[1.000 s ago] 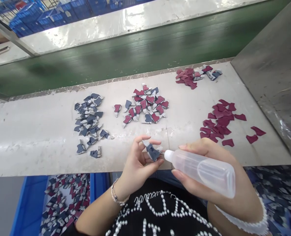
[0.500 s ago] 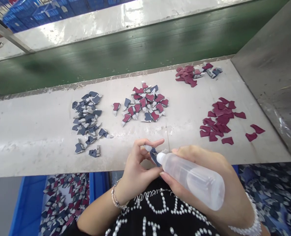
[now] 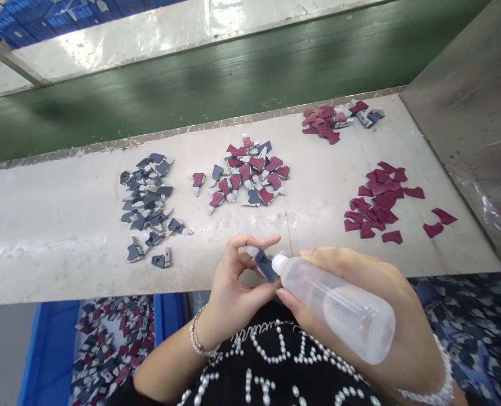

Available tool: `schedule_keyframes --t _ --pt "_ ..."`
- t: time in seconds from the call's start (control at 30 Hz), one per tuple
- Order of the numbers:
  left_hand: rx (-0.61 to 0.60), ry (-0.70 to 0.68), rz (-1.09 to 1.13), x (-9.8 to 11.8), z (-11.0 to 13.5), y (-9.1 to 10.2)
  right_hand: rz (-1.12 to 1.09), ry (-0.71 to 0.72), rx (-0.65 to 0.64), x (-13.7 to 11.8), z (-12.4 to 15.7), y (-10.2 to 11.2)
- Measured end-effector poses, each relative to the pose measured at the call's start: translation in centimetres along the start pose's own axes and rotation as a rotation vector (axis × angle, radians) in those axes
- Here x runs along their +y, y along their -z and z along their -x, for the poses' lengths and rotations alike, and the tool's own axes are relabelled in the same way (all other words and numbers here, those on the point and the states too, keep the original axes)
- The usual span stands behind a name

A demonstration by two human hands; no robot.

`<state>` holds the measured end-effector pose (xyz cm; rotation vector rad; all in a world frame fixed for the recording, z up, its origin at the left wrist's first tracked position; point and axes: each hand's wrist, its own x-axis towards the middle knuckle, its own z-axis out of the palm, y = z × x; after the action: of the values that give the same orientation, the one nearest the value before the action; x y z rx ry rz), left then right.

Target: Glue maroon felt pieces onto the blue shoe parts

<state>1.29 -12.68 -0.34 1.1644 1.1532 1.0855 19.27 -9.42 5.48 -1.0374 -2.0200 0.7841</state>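
Note:
My left hand (image 3: 242,282) is closed on a small dark blue and grey plastic part (image 3: 266,265), pinched between thumb and fingers with its recessed side showing. In my right hand (image 3: 360,287) lies a translucent squeeze bottle (image 3: 338,307), tilted, with some clear contents. The bottle's white tip (image 3: 279,263) points at the blue part from the right, right beside it; whether they touch I cannot tell. Ahead of my hands lies a pile of grey parts with maroon or blue faces (image 3: 256,175). Loose maroon pieces (image 3: 379,197) lie to the right.
Blue-grey parts (image 3: 149,192) form a pile on the left of the white bench (image 3: 64,225). More maroon pieces (image 3: 321,123) lie at the back. A blue bin (image 3: 43,349) of parts stands below left. A green belt (image 3: 191,84) runs behind; a metal panel (image 3: 465,124) rises at right.
The squeeze bottle's tip has drawn slightly right, away from the blue part, and more of the part's recess shows. Both hands stay in nearly the same place; the view has shifted slightly.

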Motion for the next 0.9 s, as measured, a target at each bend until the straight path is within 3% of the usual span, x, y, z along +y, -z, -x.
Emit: schedule_keyframes --t 0.63,0.77,0.9 --pt "-0.006 0.053 0.026 0.41 -0.14 0.26 0.051 -0.001 -0.094 -0.16 0.21 -0.03" --pt "0.010 0.031 0.002 0.45 -0.27 0.32 -0.039 -0.059 -0.149 -0.28 0.27 0.40" --pt "0.013 0.016 -0.017 0.52 -0.44 0.27 0.011 -0.093 -0.155 -0.35 0.67 0.89"
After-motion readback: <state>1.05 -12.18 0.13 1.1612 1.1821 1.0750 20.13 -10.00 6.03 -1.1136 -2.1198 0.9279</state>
